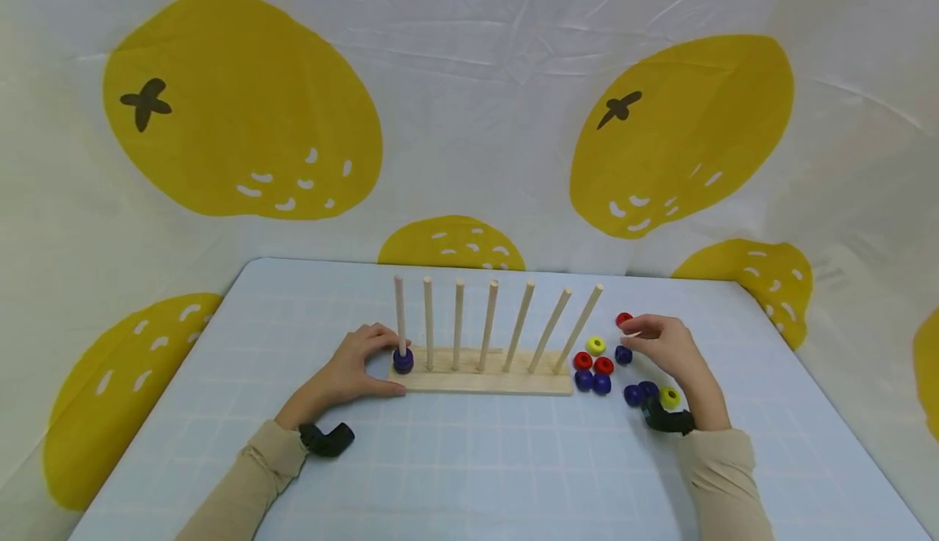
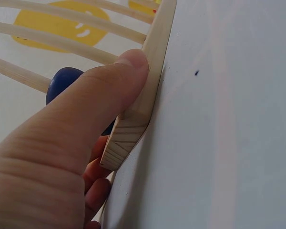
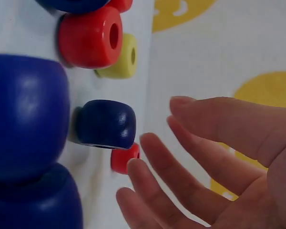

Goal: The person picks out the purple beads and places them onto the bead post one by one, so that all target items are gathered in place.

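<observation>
My left hand (image 1: 350, 368) grips the left end of a wooden peg rack (image 1: 484, 384), its thumb along the front edge and the other fingers behind. Seven or so upright pegs are shown as several thin dowels on the rack. Blue beads (image 1: 403, 362) sit low on the leftmost peg, beside that hand; the left wrist view shows blue partly hidden by the thumb. Over the loose beads to the right hovers my right hand (image 1: 666, 347), fingers spread and holding nothing in the right wrist view. Nearest its fingertips are a dark blue bead (image 3: 107, 123) and a red bead (image 3: 124, 159).
Just right of the rack lie red beads (image 1: 604, 365), a yellow bead (image 1: 595, 345) and blue beads (image 1: 601, 384). Nearer the right wrist are another yellow bead (image 1: 670, 398) and blue beads (image 1: 632, 395). A fruit-printed curtain (image 1: 477, 117) hangs behind the table (image 1: 484, 476).
</observation>
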`<move>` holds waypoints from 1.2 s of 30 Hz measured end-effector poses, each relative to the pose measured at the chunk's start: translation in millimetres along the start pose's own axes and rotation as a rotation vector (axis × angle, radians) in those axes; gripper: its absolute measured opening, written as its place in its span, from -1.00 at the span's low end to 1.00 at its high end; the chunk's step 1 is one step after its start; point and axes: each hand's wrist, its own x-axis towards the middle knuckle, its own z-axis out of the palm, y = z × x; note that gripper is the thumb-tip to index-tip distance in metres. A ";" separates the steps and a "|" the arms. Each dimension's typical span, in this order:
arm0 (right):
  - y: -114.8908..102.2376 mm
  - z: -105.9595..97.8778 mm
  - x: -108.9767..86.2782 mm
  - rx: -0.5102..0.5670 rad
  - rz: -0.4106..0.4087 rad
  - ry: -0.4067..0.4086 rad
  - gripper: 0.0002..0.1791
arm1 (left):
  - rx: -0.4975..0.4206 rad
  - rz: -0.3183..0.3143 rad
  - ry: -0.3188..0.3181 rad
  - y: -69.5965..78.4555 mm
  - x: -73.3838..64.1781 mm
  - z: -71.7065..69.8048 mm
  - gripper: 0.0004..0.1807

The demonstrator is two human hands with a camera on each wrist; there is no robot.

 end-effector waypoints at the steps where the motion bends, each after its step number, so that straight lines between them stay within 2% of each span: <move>1: 1.4 0.7 0.9 -0.014 0.013 -0.023 -0.61 | 0.000 -0.001 0.001 0.3 -0.2 -0.3 -0.33; 4: 3.7 2.6 1.8 -0.035 0.045 -0.079 -0.59 | 0.004 -0.004 0.000 1.1 -0.6 -0.8 -0.33; 8: 4.6 4.2 1.5 -0.049 0.057 -0.115 -0.60 | 0.007 -0.003 -0.004 2.0 0.3 -0.8 -0.33; 22: 7.4 7.9 4.4 -0.075 0.071 -0.137 -0.64 | 0.003 -0.030 -0.012 3.5 -0.9 -1.4 -0.32; 36: 4.3 8.0 3.7 -0.076 0.069 -0.134 -0.63 | 0.002 -0.027 -0.013 5.2 -0.4 -2.4 -0.31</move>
